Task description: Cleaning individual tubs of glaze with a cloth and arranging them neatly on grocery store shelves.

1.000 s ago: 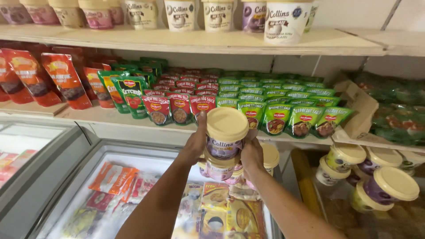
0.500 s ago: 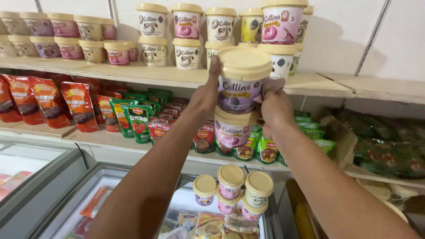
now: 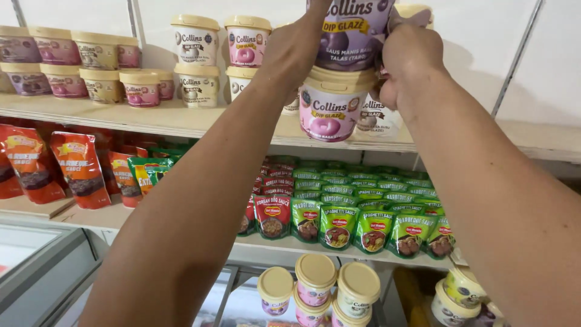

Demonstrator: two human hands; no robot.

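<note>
Head view — hands [image 3: 290, 54] gripping stacked round tubs [image 3: 331, 112].

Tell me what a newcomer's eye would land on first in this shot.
Two stacked tubs, held high in the middle: the left hand and right hand clasp the purple tub resting on the cream lid of the pink tub. Behind them, on the upper shelf, stand rows of similar cream-lidded tubs. Below, green sauce pouches line the lower shelf.
</note>
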